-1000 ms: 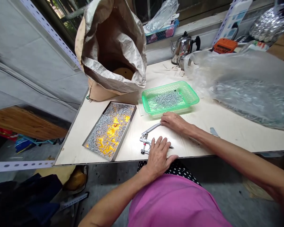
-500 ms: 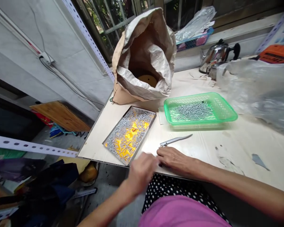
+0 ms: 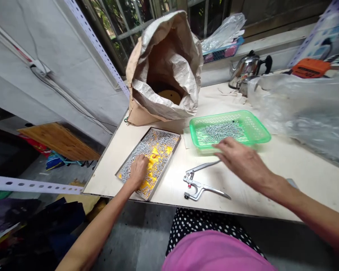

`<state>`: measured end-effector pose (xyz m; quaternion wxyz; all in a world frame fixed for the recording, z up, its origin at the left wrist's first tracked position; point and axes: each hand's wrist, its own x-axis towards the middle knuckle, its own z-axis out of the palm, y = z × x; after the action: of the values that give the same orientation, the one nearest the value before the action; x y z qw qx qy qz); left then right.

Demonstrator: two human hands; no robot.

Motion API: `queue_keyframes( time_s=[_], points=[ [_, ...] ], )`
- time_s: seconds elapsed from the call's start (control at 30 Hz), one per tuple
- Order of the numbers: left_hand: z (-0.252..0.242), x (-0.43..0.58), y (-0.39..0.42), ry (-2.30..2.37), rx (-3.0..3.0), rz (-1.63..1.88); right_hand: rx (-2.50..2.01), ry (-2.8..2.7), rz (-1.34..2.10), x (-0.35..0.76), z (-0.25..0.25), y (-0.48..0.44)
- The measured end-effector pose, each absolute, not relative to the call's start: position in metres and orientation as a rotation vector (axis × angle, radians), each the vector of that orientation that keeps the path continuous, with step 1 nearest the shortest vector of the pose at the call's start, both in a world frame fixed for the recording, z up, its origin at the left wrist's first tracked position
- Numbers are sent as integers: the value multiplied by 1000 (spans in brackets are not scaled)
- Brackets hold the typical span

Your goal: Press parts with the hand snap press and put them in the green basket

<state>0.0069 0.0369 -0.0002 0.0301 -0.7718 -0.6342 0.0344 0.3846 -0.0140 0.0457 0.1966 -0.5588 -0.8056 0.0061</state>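
Observation:
My left hand is down in a shallow tray, its fingers bunched among small silvery metal pieces. What they pinch, if anything, is hidden. My right hand is over the near rim of a green plastic basket, fingers stretched out to the left; I see nothing held in it. More small metal pieces lie in this basket. A pair of metal hand press pliers, with a spring and a red tip, lies spread on the table between tray and basket, touched by neither hand.
Behind the tray a large paper sack stands with its mouth facing me. A metal kettle, an orange object and clear plastic sheeting are at the back right. The table's front edge runs close to my body.
Both hands have left the pliers, which now lie on the table in full view. My left hand has moved left into the tray; my right hand has moved up and right to the basket.

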Motion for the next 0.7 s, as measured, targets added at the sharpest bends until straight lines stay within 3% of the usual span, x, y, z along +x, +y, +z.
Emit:
queue_keyframes(
  time_s=[0.13,0.27,0.5,0.7],
  points=[
    [13,31,23,-2044,-2531,-332,-1445,-2486,508,365,8,-62],
    [14,83,-15,-2302,-2851,-692,-1618,-2497,512,355,-21,-87],
    [-22,117,-51,-1799,-3024,-413,-1620,-2450,344,358,-33,-90],
    [-22,108,-55,-1599,-2890,-28,-1625,-2440,373,358,-34,-92]
  ],
)
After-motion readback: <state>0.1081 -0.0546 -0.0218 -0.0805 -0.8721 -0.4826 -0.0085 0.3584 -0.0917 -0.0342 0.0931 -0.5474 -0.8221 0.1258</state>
